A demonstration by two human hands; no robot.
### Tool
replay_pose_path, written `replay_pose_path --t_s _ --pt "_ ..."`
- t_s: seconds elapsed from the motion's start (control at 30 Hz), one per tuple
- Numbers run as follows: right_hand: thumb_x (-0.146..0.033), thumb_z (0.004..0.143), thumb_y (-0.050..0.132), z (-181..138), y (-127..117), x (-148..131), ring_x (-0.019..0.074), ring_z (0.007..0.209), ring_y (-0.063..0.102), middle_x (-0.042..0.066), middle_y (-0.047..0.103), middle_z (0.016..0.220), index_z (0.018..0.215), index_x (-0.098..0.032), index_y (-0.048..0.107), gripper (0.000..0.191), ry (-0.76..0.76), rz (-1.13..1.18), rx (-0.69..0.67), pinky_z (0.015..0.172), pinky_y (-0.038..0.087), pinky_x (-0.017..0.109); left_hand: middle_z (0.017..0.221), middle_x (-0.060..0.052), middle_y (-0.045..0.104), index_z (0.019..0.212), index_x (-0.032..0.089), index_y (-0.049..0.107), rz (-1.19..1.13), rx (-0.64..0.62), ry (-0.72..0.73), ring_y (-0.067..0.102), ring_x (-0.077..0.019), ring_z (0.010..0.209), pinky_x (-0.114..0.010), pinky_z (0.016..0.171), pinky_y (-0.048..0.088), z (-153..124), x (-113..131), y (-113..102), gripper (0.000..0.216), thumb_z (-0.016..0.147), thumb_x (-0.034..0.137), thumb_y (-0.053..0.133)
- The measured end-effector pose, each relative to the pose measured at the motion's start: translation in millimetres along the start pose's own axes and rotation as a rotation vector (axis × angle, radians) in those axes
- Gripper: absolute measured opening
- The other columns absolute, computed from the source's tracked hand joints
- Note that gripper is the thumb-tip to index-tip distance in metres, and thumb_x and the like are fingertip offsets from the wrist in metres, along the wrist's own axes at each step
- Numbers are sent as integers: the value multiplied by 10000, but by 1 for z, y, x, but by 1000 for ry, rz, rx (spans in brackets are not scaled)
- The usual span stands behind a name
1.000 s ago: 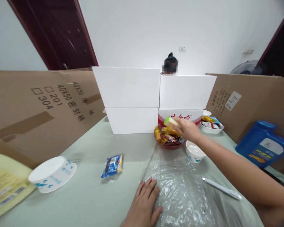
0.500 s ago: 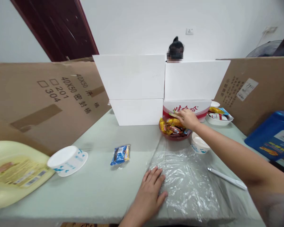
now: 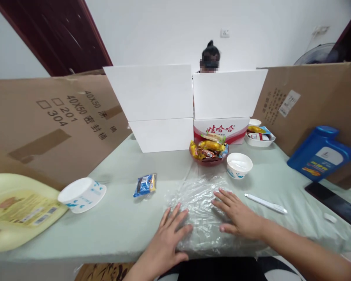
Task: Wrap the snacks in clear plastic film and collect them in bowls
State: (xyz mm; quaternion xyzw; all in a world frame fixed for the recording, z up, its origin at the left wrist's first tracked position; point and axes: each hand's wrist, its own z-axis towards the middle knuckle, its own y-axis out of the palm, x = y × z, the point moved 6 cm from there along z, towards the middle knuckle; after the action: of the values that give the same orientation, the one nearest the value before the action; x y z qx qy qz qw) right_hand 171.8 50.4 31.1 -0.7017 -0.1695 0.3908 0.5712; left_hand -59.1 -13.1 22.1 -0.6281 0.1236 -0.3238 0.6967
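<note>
From the head camera, both hands are down at the near part of the bench (image 3: 114, 222), on a crinkly clear plastic sheet (image 3: 203, 230); the left grip (image 3: 169, 234) is released, fingers spread, fingertips over the sheet's left edge; the right grip (image 3: 241, 216) is released too, fingers fanned out over the sheet's right side, though I honestly can't tell how firmly it's pressing; so the sheet sits right under and between the two, running forward past the fingertips toward the red bowl (image 3: 210, 161).

That bowl is piled with wrapped snacks (image 3: 212, 145), with a green-ended packet (image 3: 213, 137) lying across the top; it's beyond both grips, well apart from them, right in front of a box with red lettering (image 3: 220, 129); a white paper bowl (image 3: 239, 167) stands upright just beside it on the right; closer in, a slim white tool (image 3: 266, 203) lies near the right grip, off to its right; a dark phone (image 3: 336, 203) is farther right, near a blue bottle (image 3: 320, 154).

Over on the left there's a blue snack packet (image 3: 145, 185), forward of the left grip and apart from the sheet; then an upside-down paper bowl (image 3: 82, 195), and a pale yellow bottle (image 3: 20, 212) lying right by it; a person's head (image 3: 210, 56) shows above the white panels (image 3: 160, 107) at the back.
</note>
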Motion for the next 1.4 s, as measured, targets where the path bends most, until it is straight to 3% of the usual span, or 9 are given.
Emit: replay_pose_path --t_s 0.13,0.27,0.43,0.6,0.73,0.83,0.97,1.17,1.4 --pt "-561 785 640 -48 6 -13 359 1435 181 145 266 1554 1488 -243 316 837 -131 58 -67 1135 169 600 1284 -29 618 1013 270 674 -45 83 141 424 -248 1347 -478 1113 362 -18 4 -8 210 863 164 571" --pt "-274 925 483 -79 18 -16 292 1348 393 113 548 1365 1318 -266 528 396 -67 24 45 1106 292 547 1076 -48 713 1020 240 675 -134 202 88 627 -198 1107 -366 1012 474 -26 0 -13 194 906 197 523" --pt "-226 949 407 -82 3 -15 227 925 625 74 673 911 934 -234 610 205 66 167 376 883 496 435 935 -53 735 961 219 696 -204 383 -131 684 -183 878 -283 801 549 -22 -7 -25 213 918 271 494" --pt "-290 936 434 -64 -8 -6 235 1063 598 108 622 1143 973 -233 584 164 186 302 674 873 515 379 730 4 704 878 215 661 -310 404 -554 665 -150 641 -231 634 525 -13 -24 -23 255 909 392 480" --pt "-321 929 401 -35 7 11 207 814 666 80 685 960 1161 -211 509 279 375 371 678 721 540 334 675 29 679 1019 214 592 -225 352 -811 653 -167 602 -244 586 472 -3 -38 -20 211 859 339 534" --pt "-285 907 367 -20 16 23 238 755 672 75 697 878 1253 -167 453 376 485 216 632 669 520 361 762 11 700 1121 210 541 -137 309 -900 675 -188 683 -254 603 447 1 -46 -19 291 836 268 557" --pt "-324 917 368 -14 20 27 259 697 668 57 685 774 1302 -132 434 435 501 43 594 590 490 360 790 8 700 1161 212 523 -129 287 -910 675 -191 702 -261 613 438 -2 -49 -13 313 859 293 534" --pt "-344 967 334 -20 11 18 226 644 667 56 696 785 1309 -177 462 402 456 -87 657 543 473 319 798 13 690 1218 200 495 -171 444 -869 650 -172 652 -278 632 469 -17 -42 -16 402 850 359 514" --pt "-269 969 303 -19 21 16 226 652 663 67 692 886 1225 -203 576 380 416 -183 530 531 484 334 795 12 669 1223 218 511 -207 425 -861 669 -189 743 -309 721 506 -35 -36 -14 406 826 298 507"
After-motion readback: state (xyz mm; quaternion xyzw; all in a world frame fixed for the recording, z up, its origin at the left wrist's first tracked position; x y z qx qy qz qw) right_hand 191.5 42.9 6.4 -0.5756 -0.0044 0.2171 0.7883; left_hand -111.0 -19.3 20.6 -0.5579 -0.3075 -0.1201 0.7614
